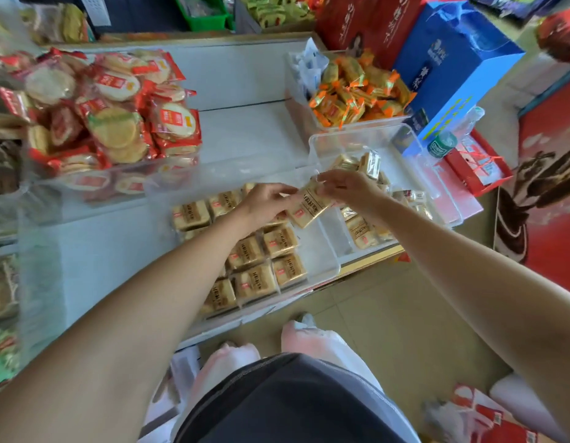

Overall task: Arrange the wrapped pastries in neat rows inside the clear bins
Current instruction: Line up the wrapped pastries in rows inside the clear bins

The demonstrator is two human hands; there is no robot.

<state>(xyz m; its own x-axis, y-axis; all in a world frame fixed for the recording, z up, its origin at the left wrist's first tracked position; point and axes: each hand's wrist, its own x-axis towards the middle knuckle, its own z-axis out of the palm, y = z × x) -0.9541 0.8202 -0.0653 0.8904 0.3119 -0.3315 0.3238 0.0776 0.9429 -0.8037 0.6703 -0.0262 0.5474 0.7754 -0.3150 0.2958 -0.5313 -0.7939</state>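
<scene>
At lower centre a clear bin (318, 251) holds wrapped pastries (261, 260) laid flat in rows; just above it the left hand (264, 203) and right hand (347, 187) each pinch an end of one pastry (309, 206), held tilted over the bin's far right corner. Right of centre a second clear bin (313, 148) holds loose pastries (362, 233) lying jumbled. Farther up the worktop (245, 135), a third bin (357, 124) at upper right is heaped with orange-wrapped snacks (357, 91), and a fourth bin (178, 179) at upper left with round crackers (111, 123) in red wrappers.
</scene>
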